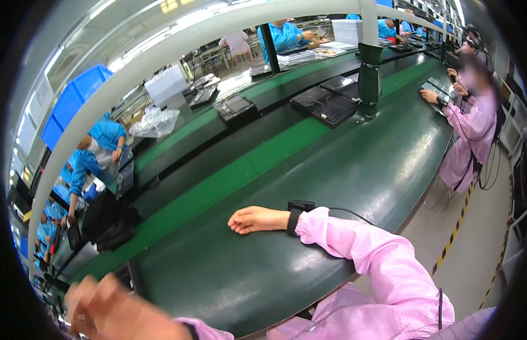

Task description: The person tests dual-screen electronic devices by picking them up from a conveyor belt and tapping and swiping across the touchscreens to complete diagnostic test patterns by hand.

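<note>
My right hand (253, 220) rests on the dark green worktable (263, 277), its fingers loosely curled and nothing visible in them. Round that wrist is a black strap (293, 221) carrying a small black device (301, 205), from which a cable runs back along the pink sleeve. At the lower left, my left hand (113, 310) is raised and smeared by motion, so its grip cannot be made out. Just beyond it stands the edge of a dark, flat object (132, 276), mostly hidden behind the hand.
Black trays (326, 106) holding device parts lie on the bench's middle strip, near a post (370, 79). Black bags (107, 218) are heaped at the left. A white rail (105, 96) arches overhead. Co-workers in blue sit opposite; one in pink (473, 113) works to the right.
</note>
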Motion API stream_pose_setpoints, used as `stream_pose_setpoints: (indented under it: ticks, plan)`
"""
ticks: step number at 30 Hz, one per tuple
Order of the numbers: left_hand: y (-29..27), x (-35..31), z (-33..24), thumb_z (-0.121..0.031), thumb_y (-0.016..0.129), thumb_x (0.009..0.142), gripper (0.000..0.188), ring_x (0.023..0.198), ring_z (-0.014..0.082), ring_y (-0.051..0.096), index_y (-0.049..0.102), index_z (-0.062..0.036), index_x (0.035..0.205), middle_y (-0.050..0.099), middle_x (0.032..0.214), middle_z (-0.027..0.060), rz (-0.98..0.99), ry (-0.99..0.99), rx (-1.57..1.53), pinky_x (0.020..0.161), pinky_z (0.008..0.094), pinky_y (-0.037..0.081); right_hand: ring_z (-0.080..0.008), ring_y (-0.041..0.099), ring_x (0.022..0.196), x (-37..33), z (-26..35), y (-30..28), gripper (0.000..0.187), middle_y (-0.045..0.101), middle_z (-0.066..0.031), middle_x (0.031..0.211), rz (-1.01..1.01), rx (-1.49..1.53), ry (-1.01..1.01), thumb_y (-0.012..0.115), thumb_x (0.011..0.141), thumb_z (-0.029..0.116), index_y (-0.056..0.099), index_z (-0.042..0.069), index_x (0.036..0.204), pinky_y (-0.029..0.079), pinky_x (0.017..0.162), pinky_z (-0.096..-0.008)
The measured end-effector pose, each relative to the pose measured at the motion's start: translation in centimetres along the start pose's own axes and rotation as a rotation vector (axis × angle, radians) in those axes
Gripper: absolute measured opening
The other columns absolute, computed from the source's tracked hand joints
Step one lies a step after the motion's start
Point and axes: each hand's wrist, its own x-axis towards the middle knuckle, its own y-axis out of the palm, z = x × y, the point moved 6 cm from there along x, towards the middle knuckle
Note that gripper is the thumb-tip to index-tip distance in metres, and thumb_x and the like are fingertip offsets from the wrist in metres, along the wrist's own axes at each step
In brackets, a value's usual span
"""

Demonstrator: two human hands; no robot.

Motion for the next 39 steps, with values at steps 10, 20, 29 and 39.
stream_pose_setpoints:
  ticks: [10,20,29,39]
  plan:
    - [5.5,-18.4,34.5,-0.024,0.055,0.100,0.027,0.104,0.0142,0.060,0.063,-0.0052,0.118,0.066,0.116,0.0059,0.454,-1.106,0.272,0.086,0.0291,0.049,-0.0117,0.061,0.099,-13.4,4.0,-7.1,0.028,0.064,-0.0058,0.110,-0.287,-0.003,-0.018,0.050,0.103,0.022,0.060,0.001,0.119,0.050,0.094,-0.0267]
    - [17.9,-29.3,53.6,-0.024,0.060,0.096,0.045,0.102,0.0160,0.062,0.055,0.0046,0.130,0.066,0.115,0.0109,0.664,-1.218,0.206,0.085,0.0276,0.050,-0.0110,0.061,0.103,-16.5,4.4,-8.5,0.032,0.063,-0.0048,0.115,-0.302,-0.168,-0.059,0.052,0.102,0.022,0.058,0.002,0.126,0.051,0.093,-0.0276]
    - [22.3,-31.1,58.1,-0.019,0.067,0.089,0.052,0.103,0.0284,0.054,0.043,0.0089,0.126,0.050,0.115,0.0170,0.174,-1.663,-0.263,0.096,0.0378,0.048,-0.0205,0.061,0.112,-16.3,3.8,-9.2,0.037,0.059,-0.0130,0.128,-0.404,-0.180,-0.078,0.049,0.098,0.011,0.050,-0.005,0.131,0.052,0.098,-0.0345]
    - [21.6,-29.2,58.3,-0.020,0.076,0.075,0.062,0.092,0.0234,0.042,0.043,-0.0095,0.126,0.041,0.113,0.0170,-0.131,-1.888,-0.068,0.081,0.0364,0.041,-0.0205,0.060,0.116,-14.9,3.8,-9.1,0.042,0.057,-0.0117,0.133,-0.385,-0.148,-0.093,0.051,0.097,0.011,0.047,-0.004,0.136,0.049,0.101,-0.0370]
